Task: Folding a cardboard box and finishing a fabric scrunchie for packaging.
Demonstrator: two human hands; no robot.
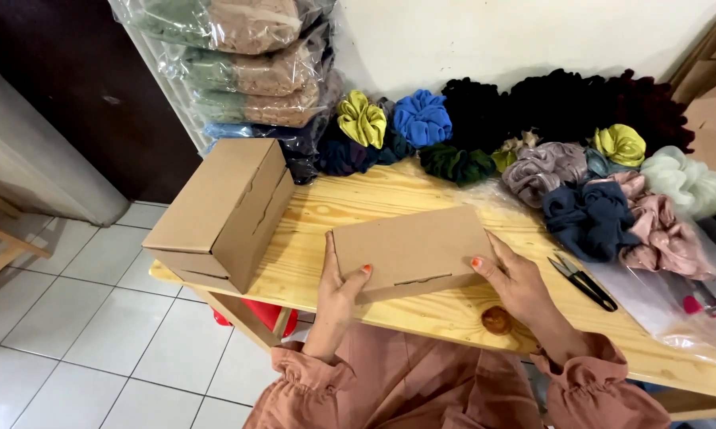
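Note:
A closed flat cardboard box (pixel 412 248) lies on the wooden table (pixel 421 314) in front of me. My left hand (pixel 338 287) grips its left end, thumb on top near the front corner. My right hand (pixel 517 280) holds its right end, thumb resting on the lid. Both wrists wear pink gathered sleeves. A second, larger closed cardboard box (pixel 224 210) stands at the table's left corner, partly overhanging the edge.
Many fabric scrunchies (pixel 588 171) in yellow, blue, black, grey, navy and pink pile along the table's back. Black scissors (pixel 582 279) lie to the right of my right hand. Clear bags of fabric (pixel 251 63) stack against the wall. Tiled floor lies left.

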